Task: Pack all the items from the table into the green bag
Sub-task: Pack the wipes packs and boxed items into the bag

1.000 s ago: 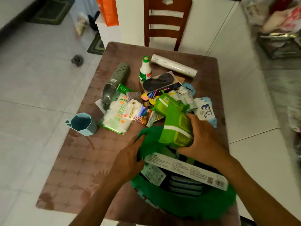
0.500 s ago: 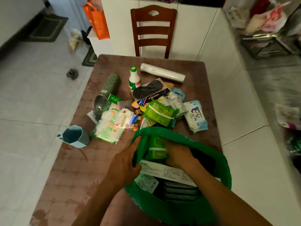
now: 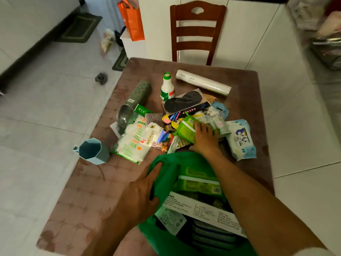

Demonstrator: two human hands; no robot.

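The green bag (image 3: 167, 174) sits open at the table's near edge, with a green packet (image 3: 198, 182) and a long white box (image 3: 201, 209) inside it. My left hand (image 3: 142, 193) grips the bag's left rim. My right hand (image 3: 205, 137) lies flat with fingers spread on a second green packet (image 3: 185, 129) in the pile of items; I cannot tell if it grips it. Around it lie a white bag with green print (image 3: 133, 141), a blue wipes pack (image 3: 240, 139), a black insole (image 3: 182, 101), a white bottle (image 3: 167, 89), a white roll (image 3: 203, 82) and a grey perforated tube (image 3: 137, 97).
A blue angular cup (image 3: 92, 151) lies on its side near the brown table's (image 3: 88, 196) left edge. A wooden chair (image 3: 197, 32) stands behind the table. An orange bag (image 3: 132, 19) hangs at the back left. White tiled floor surrounds the table.
My right hand left one green packet inside the bag and reached forward onto the second green packet in the pile. My left hand kept hold of the bag's rim.
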